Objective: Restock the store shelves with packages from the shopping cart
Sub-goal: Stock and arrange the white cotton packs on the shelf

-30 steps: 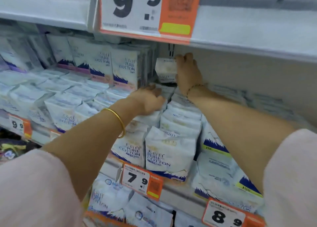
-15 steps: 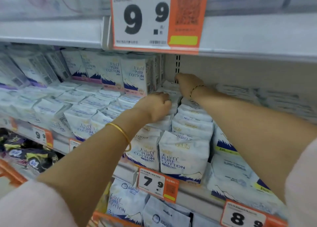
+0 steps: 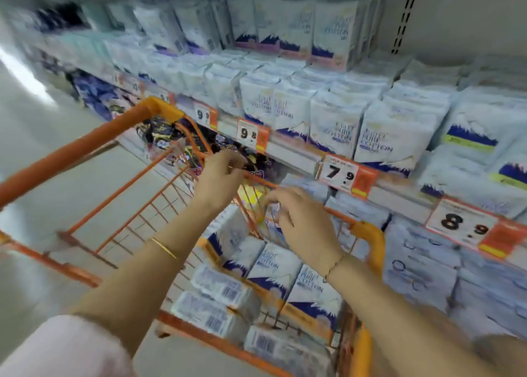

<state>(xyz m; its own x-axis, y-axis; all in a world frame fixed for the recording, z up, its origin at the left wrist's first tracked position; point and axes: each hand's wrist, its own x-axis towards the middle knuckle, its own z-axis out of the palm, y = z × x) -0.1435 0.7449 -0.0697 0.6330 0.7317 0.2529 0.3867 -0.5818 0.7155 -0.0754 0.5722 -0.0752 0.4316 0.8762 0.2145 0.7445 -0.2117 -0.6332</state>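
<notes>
An orange wire shopping cart (image 3: 94, 140) stands in front of the shelves, with several white and blue cotton-pad packages (image 3: 273, 265) lying in its right side. My left hand (image 3: 218, 177) hovers above the cart's far rim, fingers loosely curled, holding nothing. Just above the packages, close to the cart's right edge, my right hand (image 3: 306, 222) has its fingers spread and empty. The shelf (image 3: 293, 151) behind is filled with rows of the same white packages (image 3: 385, 137). The view is blurred by motion.
Orange price tags (image 3: 346, 175) run along the shelf edge. A lower shelf holds more white packs (image 3: 422, 265) to the right of the cart, and dark purple packs (image 3: 94, 91) sit at the left. Pale floor (image 3: 37, 137) lies left of the cart.
Both hands have drawn back from the deep shelf and come down over the cart. The view has swung down and left, so the cart now fills the foreground.
</notes>
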